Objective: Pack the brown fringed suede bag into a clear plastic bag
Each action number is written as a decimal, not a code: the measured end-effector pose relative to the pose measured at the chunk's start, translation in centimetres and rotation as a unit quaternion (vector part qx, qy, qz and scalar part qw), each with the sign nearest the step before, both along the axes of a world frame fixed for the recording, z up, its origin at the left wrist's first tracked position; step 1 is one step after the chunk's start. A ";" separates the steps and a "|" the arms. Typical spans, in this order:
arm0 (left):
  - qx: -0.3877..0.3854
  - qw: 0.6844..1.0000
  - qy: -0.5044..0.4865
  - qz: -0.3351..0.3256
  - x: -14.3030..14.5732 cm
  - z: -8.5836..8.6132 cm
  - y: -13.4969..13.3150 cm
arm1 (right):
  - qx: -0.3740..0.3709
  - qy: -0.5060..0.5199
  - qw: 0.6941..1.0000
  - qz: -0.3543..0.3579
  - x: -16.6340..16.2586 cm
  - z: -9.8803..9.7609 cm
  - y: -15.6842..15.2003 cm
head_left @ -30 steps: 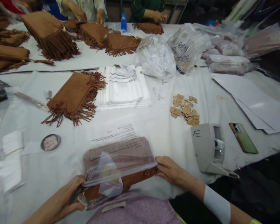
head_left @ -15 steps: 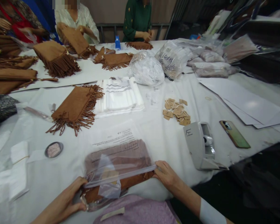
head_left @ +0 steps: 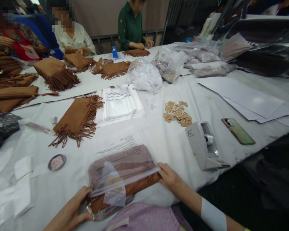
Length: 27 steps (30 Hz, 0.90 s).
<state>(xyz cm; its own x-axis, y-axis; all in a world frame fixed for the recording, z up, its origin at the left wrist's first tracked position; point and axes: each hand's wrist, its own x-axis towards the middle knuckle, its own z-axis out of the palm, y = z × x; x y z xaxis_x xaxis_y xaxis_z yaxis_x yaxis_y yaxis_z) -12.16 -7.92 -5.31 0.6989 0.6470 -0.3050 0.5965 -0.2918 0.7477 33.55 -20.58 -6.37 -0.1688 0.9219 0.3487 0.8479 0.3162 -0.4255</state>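
Observation:
A brown fringed pouch (head_left: 144,183) lies in front of me, mostly inside a clear plastic bag (head_left: 121,157) with printed text. Its near edge sticks out of the bag's mouth. My left hand (head_left: 74,208) pinches the left corner of the bag's mouth, thumb by the pouch's metal hardware. At the right corner, my right hand (head_left: 170,178) grips the bag's edge, fingers closed. A white translucent slip with a tan tag (head_left: 115,183) shows at the middle of the opening.
Ahead lie another fringed pouch (head_left: 73,115) and a stack of plastic bags (head_left: 122,102). Tan tags (head_left: 177,113), a tape dispenser (head_left: 202,146) and a phone (head_left: 238,131) lie to the right. A tape roll (head_left: 56,163) is at left. Co-workers handle pouches across the table.
The view has shifted slightly. Both my hands keep their hold on the bag's mouth, with the pouch hardly moved. Across the table, the co-worker in white has lowered a pouch to the table.

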 end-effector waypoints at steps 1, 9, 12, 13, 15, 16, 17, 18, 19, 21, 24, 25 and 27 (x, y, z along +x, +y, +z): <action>-0.003 1.000 0.001 0.004 0.2 0.2 0.1 | -0.025 0.024 0.999 -0.001 0.2 0.2 0.2; -0.040 0.999 0.029 0.011 1.7 1.5 0.8 | -0.212 0.158 0.955 0.133 3.0 5.3 2.9; -0.036 0.999 0.035 0.017 1.4 1.2 1.1 | -0.215 0.133 0.952 0.170 3.8 6.4 3.6; -0.032 0.999 0.037 0.019 1.3 1.0 1.1 | -0.213 0.119 0.954 0.176 4.0 6.4 3.8; -0.024 0.999 0.040 0.017 1.1 0.7 1.1 | -0.196 0.093 0.960 0.179 4.4 5.7 3.9; -0.019 0.999 0.039 0.018 1.1 0.5 1.1 | -0.184 0.083 0.963 0.177 4.5 5.2 3.9; -0.014 0.999 0.038 0.020 1.2 0.4 1.1 | -0.171 0.077 0.967 0.174 4.6 4.6 3.9; -0.008 0.999 0.036 0.024 1.3 0.3 1.0 | -0.158 0.074 0.970 0.170 4.7 4.0 3.8; -0.004 0.999 0.035 0.029 1.5 0.3 0.9 | -0.147 0.069 0.973 0.163 4.7 3.4 3.8; 0.001 0.999 0.034 0.036 2.0 0.3 0.9 | -0.131 0.066 0.979 0.142 4.8 2.4 3.7; 0.006 0.999 0.036 0.041 2.8 0.5 1.0 | -0.115 0.059 0.985 0.117 4.6 1.9 3.2; 0.009 0.999 0.034 0.041 3.0 0.6 1.1 | -0.111 0.059 0.985 0.115 4.5 1.9 3.0; 0.020 0.998 0.027 0.044 3.3 0.7 1.3 | -0.110 0.074 0.985 0.111 4.2 2.0 2.6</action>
